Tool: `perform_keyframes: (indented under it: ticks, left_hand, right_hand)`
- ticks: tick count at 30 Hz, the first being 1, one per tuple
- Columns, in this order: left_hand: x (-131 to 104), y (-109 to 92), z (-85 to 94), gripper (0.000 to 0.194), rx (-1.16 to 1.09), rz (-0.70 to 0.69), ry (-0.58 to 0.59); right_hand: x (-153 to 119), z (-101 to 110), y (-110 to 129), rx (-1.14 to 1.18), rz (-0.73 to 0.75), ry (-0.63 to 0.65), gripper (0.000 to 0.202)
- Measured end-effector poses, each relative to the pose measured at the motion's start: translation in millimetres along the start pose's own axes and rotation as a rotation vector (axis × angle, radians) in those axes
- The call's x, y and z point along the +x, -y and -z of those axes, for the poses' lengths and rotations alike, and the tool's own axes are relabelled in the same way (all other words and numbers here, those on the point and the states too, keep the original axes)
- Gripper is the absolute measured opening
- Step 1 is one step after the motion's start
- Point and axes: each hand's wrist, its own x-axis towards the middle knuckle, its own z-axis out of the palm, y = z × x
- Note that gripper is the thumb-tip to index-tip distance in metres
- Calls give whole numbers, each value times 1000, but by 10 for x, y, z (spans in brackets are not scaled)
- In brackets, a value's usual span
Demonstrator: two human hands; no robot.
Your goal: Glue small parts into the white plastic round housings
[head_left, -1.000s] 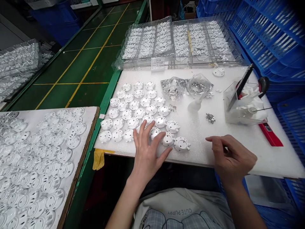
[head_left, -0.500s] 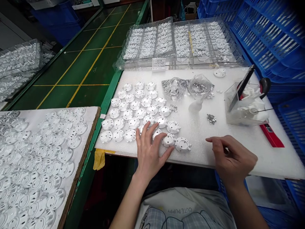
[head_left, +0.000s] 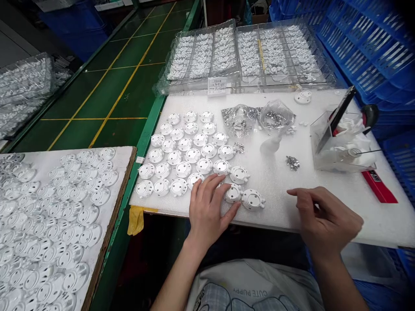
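Round white casings (head_left: pixel 183 169), dotted faces up, in loose rows on the foam-topped bench (head_left: pixel 275 203), mid-frame. Left hand (head_left: pixel 207 211) spread low over the near rows, thumb and index parted around one casing's rim; contact unclear, nothing lifted. Right hand (head_left: pixel 330 220), lower right of frame, loosely curled above bare foam; cannot tell if it pinches anything. Casings look light, stiff, smooth, perhaps slippery; glossy face likely marks easily. Best hold: opposite rim edges, clear of small side tabs.
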Motion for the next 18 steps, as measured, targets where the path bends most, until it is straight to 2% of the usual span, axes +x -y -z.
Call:
perform_keyframes:
  ticks: [18]
  left_hand:
    - [1, 0, -5, 28, -34, 17, 12]
  right_hand:
    - [-24, 5, -26, 8, -20, 23, 19]
